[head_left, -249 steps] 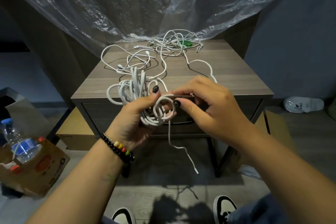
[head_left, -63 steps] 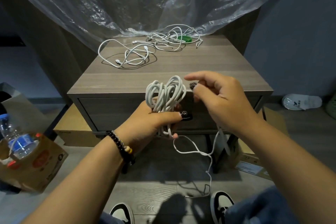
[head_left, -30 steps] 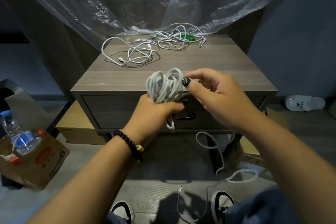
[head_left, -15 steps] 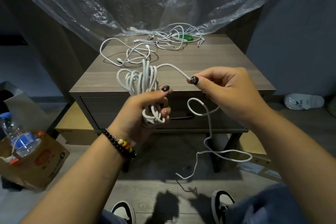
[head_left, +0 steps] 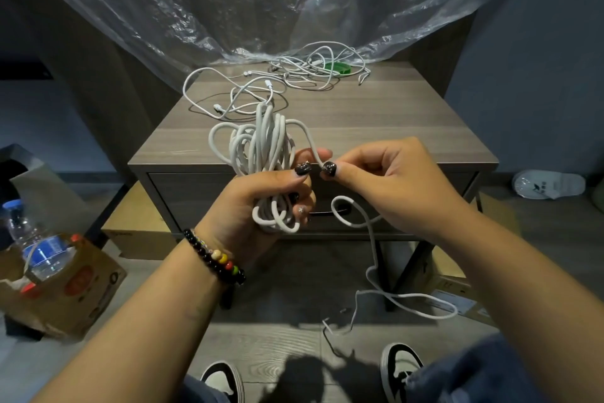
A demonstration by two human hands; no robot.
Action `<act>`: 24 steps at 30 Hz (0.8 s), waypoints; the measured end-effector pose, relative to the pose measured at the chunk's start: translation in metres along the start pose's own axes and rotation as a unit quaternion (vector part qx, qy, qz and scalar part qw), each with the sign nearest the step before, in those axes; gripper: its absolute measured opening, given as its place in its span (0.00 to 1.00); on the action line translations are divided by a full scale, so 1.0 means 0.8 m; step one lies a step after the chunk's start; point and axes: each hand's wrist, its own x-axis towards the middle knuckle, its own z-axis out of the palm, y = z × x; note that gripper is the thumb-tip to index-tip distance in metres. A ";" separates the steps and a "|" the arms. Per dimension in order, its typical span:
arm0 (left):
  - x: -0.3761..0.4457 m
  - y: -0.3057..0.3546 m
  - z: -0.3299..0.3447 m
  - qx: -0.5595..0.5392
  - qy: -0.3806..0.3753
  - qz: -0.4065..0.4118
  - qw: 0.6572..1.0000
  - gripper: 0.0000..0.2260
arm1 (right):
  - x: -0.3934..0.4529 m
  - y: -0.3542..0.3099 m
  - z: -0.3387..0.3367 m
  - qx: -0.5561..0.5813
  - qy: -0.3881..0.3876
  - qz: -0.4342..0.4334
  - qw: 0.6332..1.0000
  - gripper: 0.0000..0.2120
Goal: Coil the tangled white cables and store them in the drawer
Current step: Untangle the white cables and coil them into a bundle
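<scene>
My left hand (head_left: 261,203) grips a thick bundle of coiled white cable (head_left: 258,147) in front of the nightstand (head_left: 392,128). Loops stick out above and below the fist. My right hand (head_left: 385,180) pinches the same cable's loose strand just right of the bundle. That strand's tail (head_left: 372,275) hangs down to the floor in loops. The drawer (head_left: 189,196) below the top is closed; its dark handle is partly hidden behind my hands. More tangled white cables (head_left: 235,95) lie on the nightstand top, with another tangle (head_left: 313,69) at the back.
A green object (head_left: 336,67) sits in the back tangle. Clear plastic sheeting (head_left: 261,0) hangs behind the nightstand. A cardboard box with a water bottle (head_left: 39,252) stands on the floor at left. A white slipper (head_left: 549,183) lies at right. My shoes (head_left: 225,383) are below.
My right hand has moved left with the pinched strand, close to my left thumb. The hanging tail has shifted. My left hand still grips the bundle.
</scene>
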 end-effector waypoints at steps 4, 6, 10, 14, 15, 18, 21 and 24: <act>0.005 -0.004 0.005 0.051 0.163 0.056 0.984 0.12 | -0.001 -0.003 0.003 0.001 -0.032 0.018 0.999 0.08; 0.009 -0.004 0.001 0.037 0.214 0.077 0.973 0.14 | 0.000 -0.004 0.000 0.018 -0.048 0.029 0.998 0.11; 0.013 -0.001 -0.003 0.045 0.260 0.110 0.958 0.16 | 0.000 -0.003 -0.010 0.048 -0.055 0.046 0.996 0.14; 0.018 -0.003 0.003 0.018 0.274 0.128 0.953 0.08 | -0.003 -0.003 -0.008 0.086 -0.099 0.075 0.989 0.10; 0.020 -0.001 0.003 -0.006 0.299 0.132 0.945 0.08 | -0.003 -0.004 -0.007 0.095 -0.111 0.076 0.986 0.11; 0.026 0.007 -0.009 -0.101 0.391 0.145 0.903 0.08 | -0.004 -0.006 -0.005 0.092 -0.135 0.078 0.983 0.11; 0.028 0.015 -0.024 -0.170 0.410 0.156 0.882 0.11 | -0.005 -0.007 -0.006 0.074 -0.159 0.086 0.981 0.11; 0.028 0.014 -0.024 -0.181 0.399 0.157 0.885 0.14 | -0.005 -0.008 -0.008 0.035 -0.187 0.080 0.978 0.11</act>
